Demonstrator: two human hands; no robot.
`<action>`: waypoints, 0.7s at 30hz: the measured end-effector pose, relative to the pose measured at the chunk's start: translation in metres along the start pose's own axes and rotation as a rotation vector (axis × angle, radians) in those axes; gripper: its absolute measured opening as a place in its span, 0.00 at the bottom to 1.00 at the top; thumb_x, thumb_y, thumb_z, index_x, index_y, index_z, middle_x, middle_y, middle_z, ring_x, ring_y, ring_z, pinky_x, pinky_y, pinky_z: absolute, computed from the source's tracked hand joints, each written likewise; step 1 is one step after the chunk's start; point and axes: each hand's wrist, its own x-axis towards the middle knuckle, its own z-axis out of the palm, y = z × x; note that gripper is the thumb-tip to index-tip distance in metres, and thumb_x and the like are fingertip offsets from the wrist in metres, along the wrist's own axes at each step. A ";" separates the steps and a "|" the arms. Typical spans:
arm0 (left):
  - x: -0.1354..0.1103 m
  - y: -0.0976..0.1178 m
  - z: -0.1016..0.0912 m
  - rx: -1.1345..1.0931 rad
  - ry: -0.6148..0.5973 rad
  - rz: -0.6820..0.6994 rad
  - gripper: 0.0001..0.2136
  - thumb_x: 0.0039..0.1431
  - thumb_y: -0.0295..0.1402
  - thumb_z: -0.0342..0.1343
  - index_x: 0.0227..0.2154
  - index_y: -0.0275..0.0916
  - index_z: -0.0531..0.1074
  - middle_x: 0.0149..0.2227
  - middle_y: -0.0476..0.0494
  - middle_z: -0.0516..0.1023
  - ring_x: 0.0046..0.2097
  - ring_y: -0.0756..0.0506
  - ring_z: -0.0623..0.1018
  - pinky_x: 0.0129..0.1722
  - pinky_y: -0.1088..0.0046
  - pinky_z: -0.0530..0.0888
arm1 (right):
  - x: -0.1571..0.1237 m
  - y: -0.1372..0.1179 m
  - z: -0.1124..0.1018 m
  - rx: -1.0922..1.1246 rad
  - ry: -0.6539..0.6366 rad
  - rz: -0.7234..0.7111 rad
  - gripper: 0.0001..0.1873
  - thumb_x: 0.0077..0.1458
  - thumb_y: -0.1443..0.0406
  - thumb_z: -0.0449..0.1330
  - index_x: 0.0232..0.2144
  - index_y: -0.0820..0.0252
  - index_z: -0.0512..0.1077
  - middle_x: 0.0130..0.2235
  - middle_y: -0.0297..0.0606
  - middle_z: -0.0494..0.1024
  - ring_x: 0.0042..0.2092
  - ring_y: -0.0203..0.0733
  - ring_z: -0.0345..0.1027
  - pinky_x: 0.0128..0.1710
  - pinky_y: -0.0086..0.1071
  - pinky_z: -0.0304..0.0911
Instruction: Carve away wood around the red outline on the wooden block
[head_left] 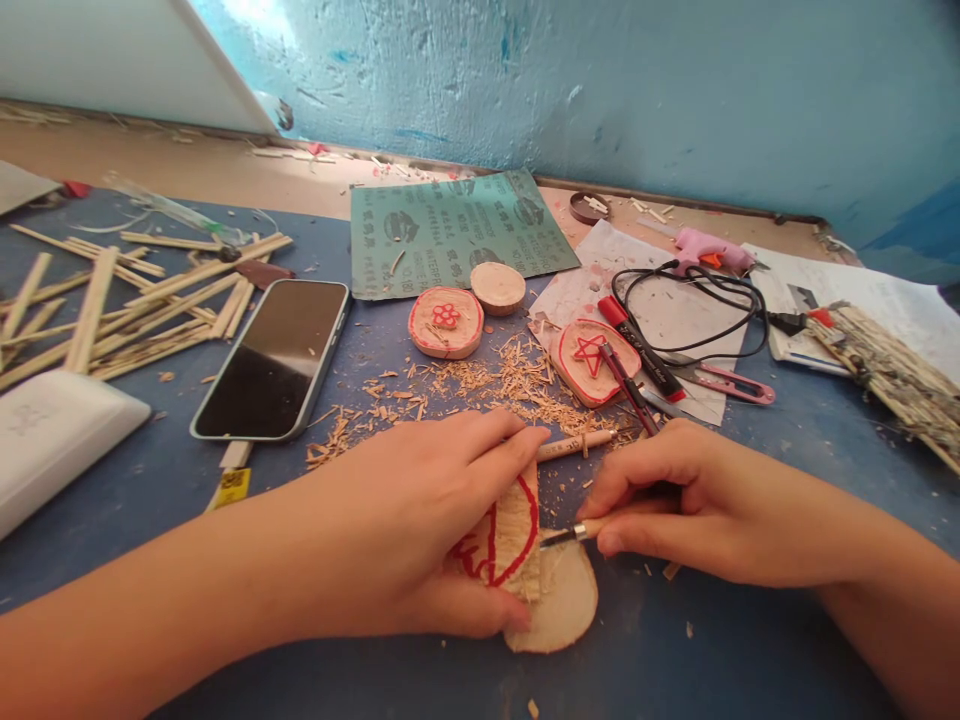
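My left hand (420,520) lies over a round wooden slice (551,600) with red lines drawn on it, fingers and thumb closed round its edges, pressing it onto the blue table (150,470). My right hand (675,500) is closed on a small carving tool (570,533) with a metal ferrule; its tip touches the slice's upper face. A light wooden stick (577,443) lies just beyond my fingers. Wood shavings (480,385) are scattered behind the hands.
Farther back lie two wooden slices with a red flower (445,320) and a red star (592,355), a plain disc (498,286), green sandpaper (450,230), a phone (274,357), wooden sticks (127,300), a white box (52,435), pens, pink snips (731,383), a pink glue gun (709,250) and papers.
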 end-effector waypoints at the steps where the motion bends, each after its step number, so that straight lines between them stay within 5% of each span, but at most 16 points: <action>1: 0.000 0.000 0.000 -0.010 -0.009 0.004 0.45 0.55 0.55 0.68 0.69 0.34 0.65 0.60 0.29 0.76 0.53 0.32 0.81 0.47 0.61 0.79 | 0.000 0.001 0.000 -0.041 0.003 -0.056 0.12 0.68 0.56 0.64 0.40 0.58 0.81 0.34 0.35 0.84 0.33 0.37 0.73 0.31 0.28 0.64; 7: 0.002 0.000 -0.001 -0.021 -0.009 0.047 0.46 0.55 0.55 0.69 0.69 0.32 0.64 0.59 0.28 0.77 0.53 0.32 0.81 0.48 0.60 0.78 | 0.004 0.004 0.003 -0.345 0.140 -0.387 0.08 0.67 0.60 0.66 0.40 0.59 0.80 0.31 0.34 0.81 0.32 0.35 0.73 0.32 0.28 0.59; 11: 0.002 0.001 -0.001 0.009 -0.003 0.045 0.46 0.53 0.54 0.70 0.69 0.32 0.65 0.59 0.29 0.77 0.52 0.32 0.81 0.48 0.58 0.79 | 0.009 0.005 0.003 -0.395 0.182 -0.471 0.11 0.67 0.57 0.67 0.36 0.59 0.80 0.28 0.34 0.80 0.28 0.35 0.71 0.29 0.30 0.56; 16: 0.000 0.001 0.000 0.028 0.043 0.096 0.46 0.55 0.57 0.68 0.68 0.30 0.65 0.59 0.28 0.77 0.54 0.32 0.80 0.48 0.57 0.79 | 0.009 0.003 0.005 -0.192 0.132 -0.307 0.11 0.64 0.57 0.70 0.35 0.58 0.79 0.29 0.32 0.82 0.28 0.33 0.71 0.29 0.26 0.60; 21: -0.001 0.001 0.000 0.052 0.076 0.124 0.47 0.55 0.57 0.69 0.68 0.28 0.65 0.58 0.27 0.77 0.53 0.32 0.80 0.47 0.58 0.78 | 0.004 -0.001 0.009 0.017 0.061 -0.012 0.13 0.60 0.55 0.72 0.31 0.58 0.79 0.23 0.27 0.75 0.24 0.31 0.61 0.22 0.24 0.53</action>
